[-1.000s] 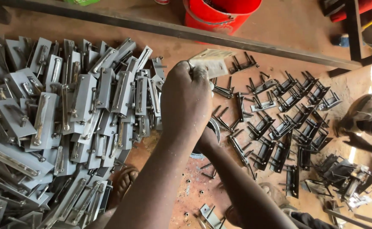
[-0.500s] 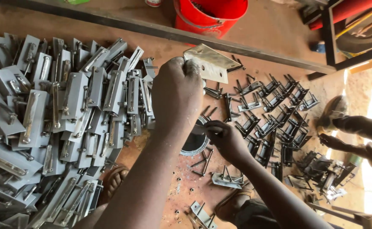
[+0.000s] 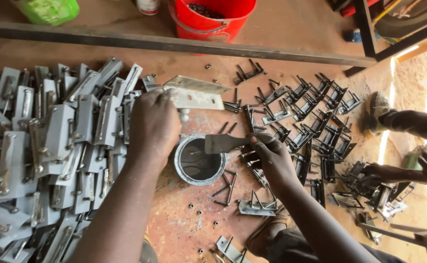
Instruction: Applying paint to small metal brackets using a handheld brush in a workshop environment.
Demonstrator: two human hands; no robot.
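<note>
My left hand [image 3: 154,127] grips a flat metal plate [image 3: 196,94] just far of the tin [image 3: 199,159]; my right hand [image 3: 271,158] pinches a flat brush [image 3: 225,142] over it. I'd keep the plate level, stroke lightly

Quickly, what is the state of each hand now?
Left hand: closed, holding a flat metal plate.
Right hand: closed, holding a flat metal piece over the round tin.

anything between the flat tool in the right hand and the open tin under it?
Nothing visible. The right hand holds the flat metal tool directly over the tin, whose mouth is open. The left hand holds the angled plate off beyond the rim.
</note>
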